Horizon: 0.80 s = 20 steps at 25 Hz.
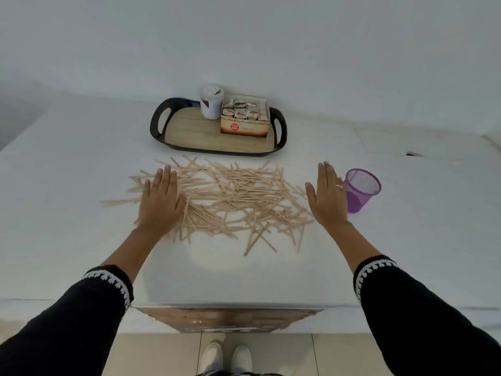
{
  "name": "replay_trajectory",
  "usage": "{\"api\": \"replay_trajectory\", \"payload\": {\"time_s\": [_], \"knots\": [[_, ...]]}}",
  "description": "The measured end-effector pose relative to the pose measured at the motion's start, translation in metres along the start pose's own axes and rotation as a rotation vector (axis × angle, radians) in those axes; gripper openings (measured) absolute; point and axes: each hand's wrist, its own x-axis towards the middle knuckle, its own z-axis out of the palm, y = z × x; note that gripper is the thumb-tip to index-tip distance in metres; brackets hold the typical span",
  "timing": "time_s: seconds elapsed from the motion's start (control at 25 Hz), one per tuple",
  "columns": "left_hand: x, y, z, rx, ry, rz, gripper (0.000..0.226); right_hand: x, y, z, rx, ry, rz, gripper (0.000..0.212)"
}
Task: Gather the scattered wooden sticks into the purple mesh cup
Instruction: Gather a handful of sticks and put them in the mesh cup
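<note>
Risk assessment comes first. We hold the left hand (160,204) flat, fingers extended and close together, palm down on the left side of the wooden sticks (230,202); several sticks lie outside it, further left. We hold the right hand (326,196) flat too, fingers together, at the right edge of the pile, just beside the purple mesh cup (359,189). Neither hand grips anything.

Likely faults, in our judgement:
- A sweep by the right hand may strike the cup, which appears light and could tip or slide on the smooth tabletop (81,164).
- Pushing the pile forward may drive sticks against the black-rimmed tray (162,131) beyond it.
- Sticks crossed at many angles may jam at the cup mouth if loaded unaligned.
- Sticks near the front edge may fall to the floor.

Materials: the sticks are thin, flat, pale wood, long and narrow, overlapping in a loose heap. The cup is a cylinder of translucent purple mesh, upright with its open mouth toward us. The tray has a wood-grain base and carries a white canister (211,104) and a printed cardboard box (245,123) of packets.
</note>
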Motion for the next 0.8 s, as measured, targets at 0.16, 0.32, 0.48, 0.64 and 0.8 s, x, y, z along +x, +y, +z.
{"api": "replay_trajectory", "payload": {"time_s": [0.16,0.32,0.48,0.64,0.8], "knots": [[-0.027,0.000,0.020,-0.033,-0.042,-0.055,0.065,-0.048,-0.008,0.027,0.062,-0.127,0.049,0.059],[-0.034,0.001,0.025,-0.036,-0.084,-0.049,0.062,-0.070,-0.011,0.039,0.108,-0.210,0.077,0.061],[-0.033,-0.002,0.031,-0.030,-0.088,-0.067,0.063,-0.073,-0.013,0.043,0.085,-0.209,0.080,0.062],[-0.032,-0.005,0.033,-0.031,-0.084,-0.058,0.063,-0.073,-0.014,0.043,0.121,-0.170,0.097,0.061],[-0.032,-0.008,0.035,-0.060,-0.038,-0.028,0.060,-0.074,-0.011,0.044,0.183,-0.170,0.123,0.059]]}}
